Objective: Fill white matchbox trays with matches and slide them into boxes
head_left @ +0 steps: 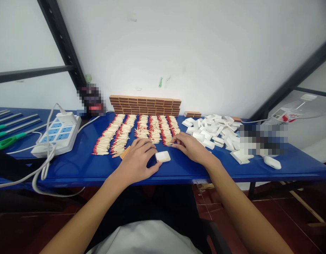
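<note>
My left hand rests on the blue table, fingers curled, its thumb against a small white matchbox tray. An orange box sleeve pokes out from under that hand. My right hand lies just right of the tray, its fingertips pinched on matches at the near end of the rows of red-tipped matches. A pile of empty white trays lies to the right of that hand.
A wall of stacked brown matchboxes stands at the back against the white wall, with one more box beside it. A white power strip with cables sits at left, green-handled tools beyond it. A white device lies at right.
</note>
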### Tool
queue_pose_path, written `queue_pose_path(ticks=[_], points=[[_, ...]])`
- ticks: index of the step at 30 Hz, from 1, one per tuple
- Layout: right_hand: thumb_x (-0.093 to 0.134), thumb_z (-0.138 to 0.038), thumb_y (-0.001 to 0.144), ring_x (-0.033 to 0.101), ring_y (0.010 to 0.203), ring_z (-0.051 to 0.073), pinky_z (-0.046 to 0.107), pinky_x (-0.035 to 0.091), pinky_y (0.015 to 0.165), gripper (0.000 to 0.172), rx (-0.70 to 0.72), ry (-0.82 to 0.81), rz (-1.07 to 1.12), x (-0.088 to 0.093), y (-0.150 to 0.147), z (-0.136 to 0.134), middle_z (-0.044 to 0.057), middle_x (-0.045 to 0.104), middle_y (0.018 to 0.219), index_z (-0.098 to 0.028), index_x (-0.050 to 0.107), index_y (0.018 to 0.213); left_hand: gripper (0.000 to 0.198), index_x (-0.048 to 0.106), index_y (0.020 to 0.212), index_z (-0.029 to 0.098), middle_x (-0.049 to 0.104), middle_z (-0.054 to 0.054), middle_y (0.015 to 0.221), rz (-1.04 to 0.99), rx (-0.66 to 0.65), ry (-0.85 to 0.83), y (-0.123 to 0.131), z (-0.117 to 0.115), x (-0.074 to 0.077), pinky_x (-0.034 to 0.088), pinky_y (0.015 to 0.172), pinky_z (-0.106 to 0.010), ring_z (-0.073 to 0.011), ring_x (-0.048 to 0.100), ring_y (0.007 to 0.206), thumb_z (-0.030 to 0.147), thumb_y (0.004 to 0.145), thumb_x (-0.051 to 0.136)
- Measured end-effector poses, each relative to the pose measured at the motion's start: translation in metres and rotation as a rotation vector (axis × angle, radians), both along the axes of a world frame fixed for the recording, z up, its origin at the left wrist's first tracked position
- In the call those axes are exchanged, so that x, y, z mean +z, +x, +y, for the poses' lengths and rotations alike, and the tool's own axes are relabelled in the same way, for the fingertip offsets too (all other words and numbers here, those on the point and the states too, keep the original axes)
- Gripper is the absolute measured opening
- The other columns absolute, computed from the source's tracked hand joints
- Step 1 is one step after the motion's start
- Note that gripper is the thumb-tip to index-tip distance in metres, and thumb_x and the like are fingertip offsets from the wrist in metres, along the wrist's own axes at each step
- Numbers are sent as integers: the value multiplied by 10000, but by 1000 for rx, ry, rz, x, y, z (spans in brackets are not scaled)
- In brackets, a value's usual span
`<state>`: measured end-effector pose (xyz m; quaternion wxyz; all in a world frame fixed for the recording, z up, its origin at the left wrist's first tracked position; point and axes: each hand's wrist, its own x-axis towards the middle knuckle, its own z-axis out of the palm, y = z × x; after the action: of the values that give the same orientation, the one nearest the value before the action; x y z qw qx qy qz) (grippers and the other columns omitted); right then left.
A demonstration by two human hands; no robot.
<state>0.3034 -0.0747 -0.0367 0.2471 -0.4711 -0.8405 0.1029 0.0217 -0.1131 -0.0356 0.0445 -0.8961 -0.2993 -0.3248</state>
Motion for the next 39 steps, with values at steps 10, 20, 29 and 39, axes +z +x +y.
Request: queue_pose_path(ticks=[10,20,29,39], points=[[588,-272,1043,573,790,207,345,464,744,103,-15,-2,9,0,0,-3,41,591,907,-219,641,973,194,732,1043,179,770,-101,1123,-6,7,-10,0,0,1,473,1088,-512,-318,654,1200,353,963,703],[568,-275,1052,585,832,220,356,465,765,141,-17,-44,-17,3,-1,-6,56,614,943,-214,619,935,198,734,1046,180,771,-99,1123,1,10,-11,0,-1,1,469,1101,-515,-316,647,1210,359,969,694],[539,-241,1076,601,870,207,335,454,765,123,119,-35,-22,23,-34,-46,50,624,988,-231,614,979,177,730,1049,191,766,-94,1138,2,3,-14,0,0,1,465,1097,-500,-314,639,1234,346,979,681],[610,-277,1025,591,782,212,350,467,730,133,-9,9,11,8,-5,-5,55,618,895,-216,683,932,173,730,1033,200,769,-95,1129,6,11,-16,0,0,1,465,1096,-515,-312,645,1206,357,982,679]])
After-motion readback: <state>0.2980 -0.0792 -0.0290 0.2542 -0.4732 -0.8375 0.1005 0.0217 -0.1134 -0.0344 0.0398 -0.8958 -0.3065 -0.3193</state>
